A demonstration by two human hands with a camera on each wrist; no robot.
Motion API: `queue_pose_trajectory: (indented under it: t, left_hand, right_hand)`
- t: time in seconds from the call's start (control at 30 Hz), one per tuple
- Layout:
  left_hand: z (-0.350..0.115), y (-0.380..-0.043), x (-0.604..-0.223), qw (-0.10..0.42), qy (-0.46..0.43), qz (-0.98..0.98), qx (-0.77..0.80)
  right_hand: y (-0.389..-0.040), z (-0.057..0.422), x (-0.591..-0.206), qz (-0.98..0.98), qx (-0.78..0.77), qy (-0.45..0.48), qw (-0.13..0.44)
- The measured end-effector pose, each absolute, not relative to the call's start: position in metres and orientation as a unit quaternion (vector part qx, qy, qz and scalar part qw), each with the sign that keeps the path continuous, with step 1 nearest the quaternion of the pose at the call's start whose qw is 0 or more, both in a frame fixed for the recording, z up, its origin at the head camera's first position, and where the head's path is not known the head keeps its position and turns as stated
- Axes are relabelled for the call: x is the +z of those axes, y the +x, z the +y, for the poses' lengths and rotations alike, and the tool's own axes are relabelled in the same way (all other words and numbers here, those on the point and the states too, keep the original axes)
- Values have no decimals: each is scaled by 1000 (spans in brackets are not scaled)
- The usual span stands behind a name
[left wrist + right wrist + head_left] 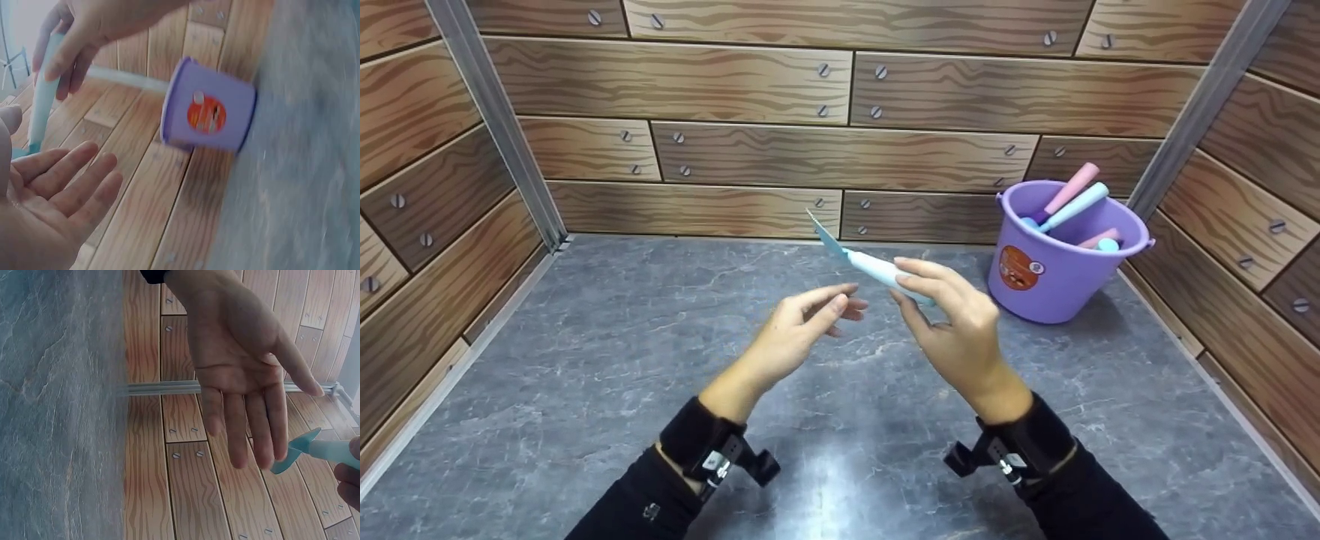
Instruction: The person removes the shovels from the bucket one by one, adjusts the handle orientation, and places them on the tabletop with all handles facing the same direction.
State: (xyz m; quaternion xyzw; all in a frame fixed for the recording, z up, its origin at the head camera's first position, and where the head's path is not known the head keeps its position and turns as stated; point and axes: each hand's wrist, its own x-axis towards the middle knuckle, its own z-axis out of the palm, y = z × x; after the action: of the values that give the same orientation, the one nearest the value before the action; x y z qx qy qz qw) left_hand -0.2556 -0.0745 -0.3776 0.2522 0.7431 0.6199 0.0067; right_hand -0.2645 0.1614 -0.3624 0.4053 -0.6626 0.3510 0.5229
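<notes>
My right hand (956, 330) holds a small tool with a pale blue handle (877, 271) between its thumb and fingers. The tool's thin teal blade (828, 237) points up and to the left, clear above the table. The right wrist view shows the blade (298, 451) from another side, with two spread edges. Below the blade and left of the handle is my left hand (799, 322), holding nothing. Its fingers (84, 174) are extended and slightly bent in the left wrist view, palm visible. A gap separates the two hands in the head view.
A purple bucket (1035, 281) with an orange label stands at the right back, with several pink and light blue handles (1072, 187) in it. Wood-patterned walls (750, 82) enclose the grey marbled table (622, 337) at the back and both sides.
</notes>
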Motion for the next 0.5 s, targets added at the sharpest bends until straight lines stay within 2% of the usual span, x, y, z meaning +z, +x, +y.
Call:
queue_pose_trajectory:
  t: [0.13,0.3,0.5]
  left_hand:
    - [-64,-249,-377,40,223,667,709]
    - [-55,-241,-375,39,179,594,783]
    - [-54,-238,-373,48,173,579,795]
  right_hand:
    - [-261,157,-364,-658,349,413,524]
    - [-260,154,-367,-657,355,420,516]
    - [-259,153,-370,-659,355,425,509]
